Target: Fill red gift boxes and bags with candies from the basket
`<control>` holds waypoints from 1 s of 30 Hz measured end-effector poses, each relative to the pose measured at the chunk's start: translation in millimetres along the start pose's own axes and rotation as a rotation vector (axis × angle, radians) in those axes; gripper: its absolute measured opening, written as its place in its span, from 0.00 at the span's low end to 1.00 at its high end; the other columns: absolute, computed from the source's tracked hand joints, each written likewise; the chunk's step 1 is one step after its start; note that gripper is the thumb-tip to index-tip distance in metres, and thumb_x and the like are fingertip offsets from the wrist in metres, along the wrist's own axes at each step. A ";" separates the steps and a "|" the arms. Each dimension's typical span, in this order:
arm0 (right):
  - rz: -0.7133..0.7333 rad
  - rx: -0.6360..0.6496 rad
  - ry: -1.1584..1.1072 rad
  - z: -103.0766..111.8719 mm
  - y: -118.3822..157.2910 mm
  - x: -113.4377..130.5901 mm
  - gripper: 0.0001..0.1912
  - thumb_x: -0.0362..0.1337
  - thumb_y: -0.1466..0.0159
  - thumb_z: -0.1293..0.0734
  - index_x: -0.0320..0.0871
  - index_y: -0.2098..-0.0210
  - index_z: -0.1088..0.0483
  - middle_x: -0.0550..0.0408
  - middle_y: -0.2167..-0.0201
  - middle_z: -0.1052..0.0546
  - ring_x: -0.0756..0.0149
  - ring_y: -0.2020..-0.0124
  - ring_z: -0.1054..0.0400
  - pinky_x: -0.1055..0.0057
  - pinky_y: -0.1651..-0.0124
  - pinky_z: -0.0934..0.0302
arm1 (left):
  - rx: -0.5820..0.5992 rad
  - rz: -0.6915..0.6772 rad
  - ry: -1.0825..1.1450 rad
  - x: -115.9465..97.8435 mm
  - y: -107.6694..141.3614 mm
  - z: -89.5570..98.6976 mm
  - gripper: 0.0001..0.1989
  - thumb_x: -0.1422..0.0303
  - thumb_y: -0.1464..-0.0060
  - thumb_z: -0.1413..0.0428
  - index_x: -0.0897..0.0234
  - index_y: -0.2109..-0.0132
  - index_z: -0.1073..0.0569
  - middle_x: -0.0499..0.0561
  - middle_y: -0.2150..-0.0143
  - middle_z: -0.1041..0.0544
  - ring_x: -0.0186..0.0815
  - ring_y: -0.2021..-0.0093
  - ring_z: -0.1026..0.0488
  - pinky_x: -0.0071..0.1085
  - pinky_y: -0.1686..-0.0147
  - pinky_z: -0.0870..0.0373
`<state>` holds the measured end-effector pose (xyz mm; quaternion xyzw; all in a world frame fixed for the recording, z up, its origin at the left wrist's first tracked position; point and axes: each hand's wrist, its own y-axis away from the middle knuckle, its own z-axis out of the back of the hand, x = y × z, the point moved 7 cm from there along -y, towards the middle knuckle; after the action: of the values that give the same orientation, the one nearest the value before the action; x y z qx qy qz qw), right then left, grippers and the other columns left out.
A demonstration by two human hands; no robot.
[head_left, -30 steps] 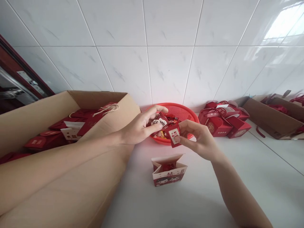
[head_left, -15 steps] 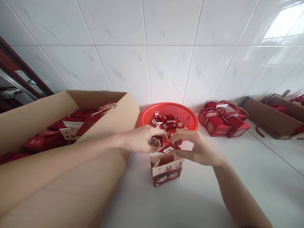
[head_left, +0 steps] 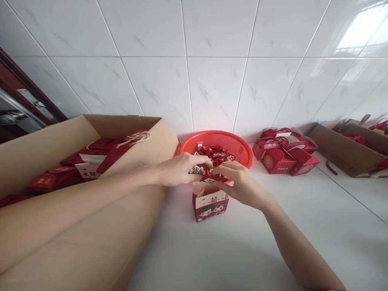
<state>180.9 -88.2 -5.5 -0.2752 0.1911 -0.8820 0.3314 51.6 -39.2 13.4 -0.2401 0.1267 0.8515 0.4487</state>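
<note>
A small red and cream gift box (head_left: 211, 207) with cartoon faces on its front stands upright on the white surface, its top open. At its upper left, my left hand (head_left: 180, 167) pinches a red flap with dark characters in a white patch. Across from it, my right hand (head_left: 238, 180) has its fingers closed on another red flap with a small white label, above the box's right side. Fingers partly cover where both flaps join the box. Just behind, a red plastic basket (head_left: 216, 135) holds many wrapped candies (head_left: 215, 152).
A large cardboard carton (head_left: 148, 149) on the left contains red boxes and a red bag with rope handles. Several closed red gift boxes (head_left: 279, 159) are stacked at right, beside another cardboard box (head_left: 345, 151). A tiled wall (head_left: 215, 89) rises behind.
The gift box has shifted away from me, closer to the basket. Both hands have moved slightly farther off with it, and the right hand has come inward to the left.
</note>
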 end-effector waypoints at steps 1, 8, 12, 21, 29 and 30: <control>0.015 -0.008 0.016 -1.0 -0.4 0.2 0.09 0.28 0.35 0.34 0.43 0.57 0.25 0.51 0.68 0.24 0.62 0.67 0.33 0.67 0.64 0.37 | 0.000 0.001 -0.002 -0.2 -0.2 0.1 0.18 0.73 0.45 0.47 0.57 0.47 0.27 0.47 0.50 0.20 0.39 0.52 0.24 0.28 0.55 0.31; 0.095 -0.051 0.078 -5.8 -1.5 2.0 0.06 0.30 0.35 0.32 0.43 0.59 0.24 0.51 0.68 0.25 0.62 0.67 0.36 0.65 0.60 0.37 | -0.017 -0.014 -0.006 -1.4 -1.2 1.0 0.16 0.72 0.44 0.47 0.58 0.49 0.26 0.48 0.51 0.20 0.39 0.53 0.23 0.29 0.55 0.31; 0.100 -0.027 0.107 -7.5 -1.2 2.2 0.07 0.31 0.33 0.34 0.44 0.58 0.24 0.51 0.68 0.26 0.62 0.67 0.36 0.65 0.60 0.38 | -0.029 -0.024 0.002 -1.4 -1.3 1.6 0.15 0.70 0.44 0.46 0.57 0.49 0.26 0.48 0.51 0.20 0.40 0.53 0.23 0.30 0.55 0.30; 0.127 -0.079 0.086 0.3 -0.1 5.2 0.08 0.29 0.32 0.37 0.42 0.63 0.25 0.49 0.66 0.23 0.62 0.66 0.33 0.64 0.60 0.39 | -0.044 -0.019 0.004 0.1 -0.5 2.3 0.16 0.69 0.45 0.44 0.57 0.49 0.25 0.49 0.50 0.20 0.40 0.53 0.24 0.31 0.57 0.31; -0.188 -0.224 -0.246 16.5 -0.9 -7.1 0.04 0.38 0.33 0.34 0.45 0.63 0.28 0.52 0.66 0.22 0.63 0.66 0.29 0.67 0.65 0.36 | -0.210 0.077 0.257 -3.7 1.5 17.7 0.20 0.70 0.41 0.50 0.59 0.42 0.32 0.51 0.49 0.24 0.37 0.56 0.26 0.31 0.59 0.29; -0.209 -0.233 -0.280 15.7 -1.0 -6.9 0.05 0.39 0.33 0.33 0.45 0.64 0.28 0.52 0.66 0.22 0.62 0.66 0.28 0.66 0.65 0.35 | -0.220 0.061 0.333 -5.5 1.6 17.8 0.20 0.70 0.40 0.50 0.59 0.41 0.34 0.53 0.48 0.25 0.38 0.52 0.27 0.32 0.55 0.29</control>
<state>194.3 -85.2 4.7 -0.4501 0.2144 -0.8365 0.2273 47.7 -36.3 31.4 -0.4212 0.1126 0.8220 0.3664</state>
